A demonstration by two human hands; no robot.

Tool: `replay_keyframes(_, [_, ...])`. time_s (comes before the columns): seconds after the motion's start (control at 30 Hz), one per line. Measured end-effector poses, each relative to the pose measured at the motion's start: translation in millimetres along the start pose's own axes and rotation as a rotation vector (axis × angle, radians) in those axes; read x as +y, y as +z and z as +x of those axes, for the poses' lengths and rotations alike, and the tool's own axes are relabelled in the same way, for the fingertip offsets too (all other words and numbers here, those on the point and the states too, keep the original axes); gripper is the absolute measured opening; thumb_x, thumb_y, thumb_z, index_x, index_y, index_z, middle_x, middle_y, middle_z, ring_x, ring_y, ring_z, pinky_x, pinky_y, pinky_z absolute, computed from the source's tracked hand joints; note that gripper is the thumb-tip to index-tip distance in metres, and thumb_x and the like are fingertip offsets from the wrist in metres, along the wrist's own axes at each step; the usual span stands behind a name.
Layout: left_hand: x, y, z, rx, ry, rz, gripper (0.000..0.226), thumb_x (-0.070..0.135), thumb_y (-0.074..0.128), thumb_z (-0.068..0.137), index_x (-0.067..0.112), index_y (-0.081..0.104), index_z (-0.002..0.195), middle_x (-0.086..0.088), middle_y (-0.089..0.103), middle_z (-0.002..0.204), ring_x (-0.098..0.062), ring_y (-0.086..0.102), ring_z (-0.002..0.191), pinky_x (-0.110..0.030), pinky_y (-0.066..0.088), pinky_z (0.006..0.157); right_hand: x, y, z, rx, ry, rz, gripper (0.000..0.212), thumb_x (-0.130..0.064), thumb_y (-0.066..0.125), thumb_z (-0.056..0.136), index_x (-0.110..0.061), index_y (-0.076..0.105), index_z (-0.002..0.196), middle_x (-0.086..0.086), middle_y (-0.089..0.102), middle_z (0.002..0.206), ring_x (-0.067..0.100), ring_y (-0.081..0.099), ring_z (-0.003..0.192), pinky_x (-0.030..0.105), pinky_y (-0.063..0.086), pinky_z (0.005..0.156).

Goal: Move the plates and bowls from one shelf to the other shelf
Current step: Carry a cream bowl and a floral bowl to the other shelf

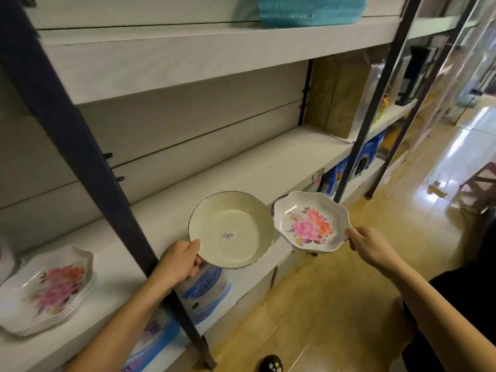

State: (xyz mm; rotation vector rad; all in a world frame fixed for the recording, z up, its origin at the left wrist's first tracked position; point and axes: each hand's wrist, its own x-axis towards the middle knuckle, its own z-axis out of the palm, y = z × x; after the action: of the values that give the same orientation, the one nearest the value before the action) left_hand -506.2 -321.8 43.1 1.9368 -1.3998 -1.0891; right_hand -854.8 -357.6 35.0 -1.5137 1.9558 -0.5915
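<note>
My left hand [179, 261] grips the near-left rim of a plain cream bowl [241, 218] with a barcode sticker in its middle, held in the air in front of the white shelf [241, 167]. My right hand [370, 247] holds a scalloped white plate [312, 222] printed with pink flowers by its right edge, just right of the bowl. A stack of several matching flowered plates [51, 288] rests on the same shelf level at the far left, beyond a dark upright post [107, 183].
A teal basket [308, 9] stands on the top shelf. Cardboard boxes and blue-printed packages [204, 288] fill the level below. A brown box [338, 92] sits at the shelf's right end. Wooden floor [322, 304] runs along the right.
</note>
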Motion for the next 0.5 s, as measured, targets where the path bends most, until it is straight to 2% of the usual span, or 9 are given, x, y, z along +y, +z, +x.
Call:
replay_keyframes(0.17, [17, 9, 41, 0.038, -0.083, -0.073, 0.042, 0.028, 0.032, 0.099, 0.008, 0.049, 0.065, 0.002, 0.044, 0.039, -0.008, 0.034, 0.029, -0.016, 0.027, 0.031, -18, -9, 65, -0.059, -0.06, 0.017, 0.04, -0.02, 0.041, 0.096, -0.01, 0.05, 0.059, 0.005, 0.045, 0.055, 0.016, 0.04, 0.051, 0.029, 0.034, 0.055])
replay_keyframes(0.33, [29, 7, 70, 0.117, -0.149, -0.174, 0.041, 0.025, 0.031, 0.099, 0.007, 0.046, 0.064, 0.0, 0.044, 0.037, -0.007, 0.031, 0.023, -0.017, 0.024, 0.03, -35, -8, 129, -0.116, -0.097, 0.011, 0.038, -0.023, 0.04, 0.097, -0.004, 0.06, 0.071, 0.005, 0.051, 0.062, 0.021, 0.049, 0.062, 0.038, 0.042, 0.065])
replay_keyframes(0.43, [30, 6, 78, 0.17, -0.197, -0.247, 0.041, 0.024, 0.032, 0.099, 0.007, 0.045, 0.064, 0.0, 0.043, 0.037, -0.006, 0.031, 0.025, -0.017, 0.023, 0.028, -46, 2, 158, -0.184, -0.151, 0.04, 0.038, -0.023, 0.04, 0.097, 0.002, 0.061, 0.078, 0.005, 0.051, 0.063, 0.018, 0.046, 0.06, 0.029, 0.038, 0.06])
replay_keyframes(0.5, [29, 6, 82, 0.214, -0.24, -0.283, 0.04, 0.023, 0.033, 0.099, 0.007, 0.045, 0.064, 0.0, 0.042, 0.039, -0.007, 0.03, 0.028, -0.017, 0.022, 0.029, -55, 12, 179, -0.216, -0.206, 0.004, 0.037, -0.022, 0.039, 0.097, -0.004, 0.058, 0.07, 0.004, 0.049, 0.061, 0.017, 0.045, 0.059, 0.03, 0.037, 0.058])
